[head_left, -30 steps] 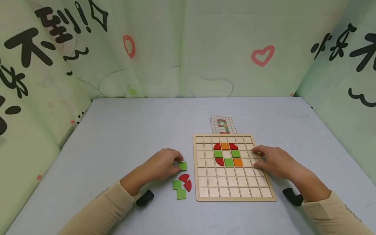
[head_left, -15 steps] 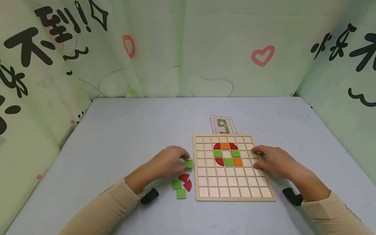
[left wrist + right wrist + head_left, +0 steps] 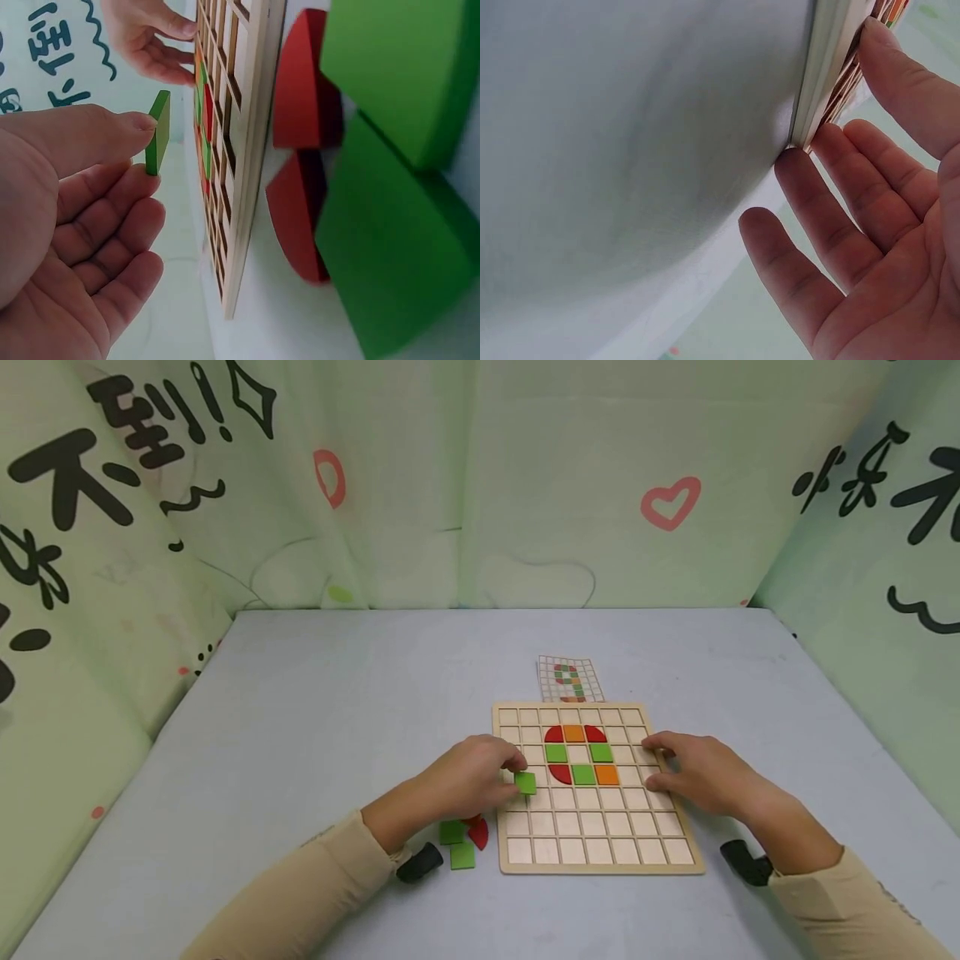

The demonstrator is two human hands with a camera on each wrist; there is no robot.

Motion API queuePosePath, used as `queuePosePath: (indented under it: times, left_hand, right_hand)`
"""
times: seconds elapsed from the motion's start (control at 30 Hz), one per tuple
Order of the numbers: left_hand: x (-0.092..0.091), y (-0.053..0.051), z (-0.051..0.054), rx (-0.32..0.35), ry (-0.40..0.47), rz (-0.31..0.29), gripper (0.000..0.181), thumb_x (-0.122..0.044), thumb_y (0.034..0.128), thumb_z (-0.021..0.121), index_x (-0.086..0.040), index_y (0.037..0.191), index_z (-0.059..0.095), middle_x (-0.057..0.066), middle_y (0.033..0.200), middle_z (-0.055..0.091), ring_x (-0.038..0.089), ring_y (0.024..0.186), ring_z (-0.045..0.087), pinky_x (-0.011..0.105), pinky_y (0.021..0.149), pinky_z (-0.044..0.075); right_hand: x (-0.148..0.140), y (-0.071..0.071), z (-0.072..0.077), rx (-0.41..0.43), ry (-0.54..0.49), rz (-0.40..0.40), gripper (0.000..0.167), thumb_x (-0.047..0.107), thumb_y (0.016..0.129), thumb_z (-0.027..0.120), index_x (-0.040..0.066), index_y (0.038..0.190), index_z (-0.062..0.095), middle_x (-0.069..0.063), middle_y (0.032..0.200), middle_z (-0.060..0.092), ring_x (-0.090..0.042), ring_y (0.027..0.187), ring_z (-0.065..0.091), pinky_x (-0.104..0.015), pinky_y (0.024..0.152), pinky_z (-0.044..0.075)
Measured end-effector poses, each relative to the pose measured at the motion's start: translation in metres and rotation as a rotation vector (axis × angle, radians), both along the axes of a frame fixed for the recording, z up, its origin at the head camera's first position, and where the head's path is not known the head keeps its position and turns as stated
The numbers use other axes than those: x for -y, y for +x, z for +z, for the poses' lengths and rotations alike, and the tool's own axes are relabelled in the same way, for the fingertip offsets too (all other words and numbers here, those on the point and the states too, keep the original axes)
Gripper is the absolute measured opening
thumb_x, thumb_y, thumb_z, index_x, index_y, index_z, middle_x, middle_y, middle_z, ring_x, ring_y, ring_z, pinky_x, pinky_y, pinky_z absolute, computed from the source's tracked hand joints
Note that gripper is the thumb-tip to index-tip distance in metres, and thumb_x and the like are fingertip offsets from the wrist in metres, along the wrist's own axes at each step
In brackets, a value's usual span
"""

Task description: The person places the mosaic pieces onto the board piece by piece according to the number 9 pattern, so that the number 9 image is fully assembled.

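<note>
From the head camera I have my left hand over the left side of the gridded board, which lies nearer the bench's right edge than its left; a green tile seems there to lie on the grid, but the left wrist camera shows it pinched between thumb and a fingertip, clear of the board; my right hand touches the board's right side, and only the right wrist camera shows me its fingers stretched out, uncurled, one tip low against the board's edge; the head camera alone gives me the printed card beyond the board, towards the bench's far edge; two loose green tiles lie left of the board with two red pieces, one mostly hidden overhead, yet both plain from the left wrist.
</note>
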State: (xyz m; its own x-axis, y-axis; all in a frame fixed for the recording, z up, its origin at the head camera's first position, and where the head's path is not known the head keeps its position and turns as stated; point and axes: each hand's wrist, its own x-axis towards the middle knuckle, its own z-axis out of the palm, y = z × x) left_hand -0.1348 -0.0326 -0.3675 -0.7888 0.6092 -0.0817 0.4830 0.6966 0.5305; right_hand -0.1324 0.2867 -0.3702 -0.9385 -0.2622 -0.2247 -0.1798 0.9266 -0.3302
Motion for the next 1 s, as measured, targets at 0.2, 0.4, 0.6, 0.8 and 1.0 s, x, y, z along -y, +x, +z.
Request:
queuePosePath:
  times: [0.2, 0.4, 0.6, 0.8, 1.0]
  left_hand:
    - [-0.018, -0.001, 0.000, -0.027, 0.010, -0.057, 0.020, -0.015, 0.0909, 0.072, -0.008, 0.110, 0.073, -0.004, 0.101, 0.071, 0.010, 0.098, 0.060, 0.020, 0.087, 0.047]
    - [-0.036, 0.002, -0.002, -0.067, -0.007, -0.086, 0.015, -0.018, 0.0903, 0.074, -0.011, 0.103, 0.074, -0.007, 0.096, 0.070, 0.006, 0.093, 0.059, 0.017, 0.083, 0.046]
    - [-0.044, 0.002, -0.004, -0.092, -0.022, -0.110, 0.015, -0.017, 0.0905, 0.073, -0.012, 0.105, 0.075, -0.008, 0.095, 0.070, 0.004, 0.088, 0.059, 0.016, 0.083, 0.046]
    - [-0.051, 0.002, -0.005, -0.079, -0.024, -0.123, 0.018, -0.017, 0.0921, 0.071, -0.011, 0.109, 0.074, -0.006, 0.100, 0.070, 0.006, 0.092, 0.060, 0.016, 0.084, 0.046]
    - [-0.060, 0.001, -0.005, -0.087, -0.009, -0.138, 0.020, -0.017, 0.0920, 0.072, -0.010, 0.110, 0.073, -0.006, 0.101, 0.070, 0.003, 0.089, 0.059, 0.014, 0.082, 0.045]
  right_hand:
    - [0.002, 0.000, 0.000, 0.004, 0.013, -0.010, 0.059, 0.026, 0.087, 0.078, -0.004, 0.132, 0.057, -0.028, 0.121, 0.061, -0.046, 0.111, 0.055, -0.060, 0.093, 0.044]
    - [0.003, 0.000, -0.002, 0.006, 0.021, -0.021, 0.060, 0.026, 0.087, 0.079, -0.004, 0.133, 0.056, -0.028, 0.121, 0.061, -0.046, 0.111, 0.055, -0.061, 0.093, 0.044]
    - [0.003, 0.000, -0.001, 0.008, 0.014, -0.011, 0.059, 0.026, 0.087, 0.078, -0.005, 0.132, 0.056, -0.028, 0.121, 0.061, -0.046, 0.111, 0.055, -0.060, 0.093, 0.044]
    - [0.000, 0.000, -0.001, 0.002, 0.010, -0.001, 0.058, 0.026, 0.086, 0.079, -0.005, 0.130, 0.058, -0.027, 0.120, 0.062, -0.045, 0.110, 0.056, -0.059, 0.093, 0.044]
    - [-0.001, -0.001, -0.002, -0.013, 0.007, 0.016, 0.057, 0.027, 0.086, 0.079, -0.004, 0.130, 0.058, -0.026, 0.119, 0.063, -0.045, 0.110, 0.056, -0.060, 0.093, 0.044]
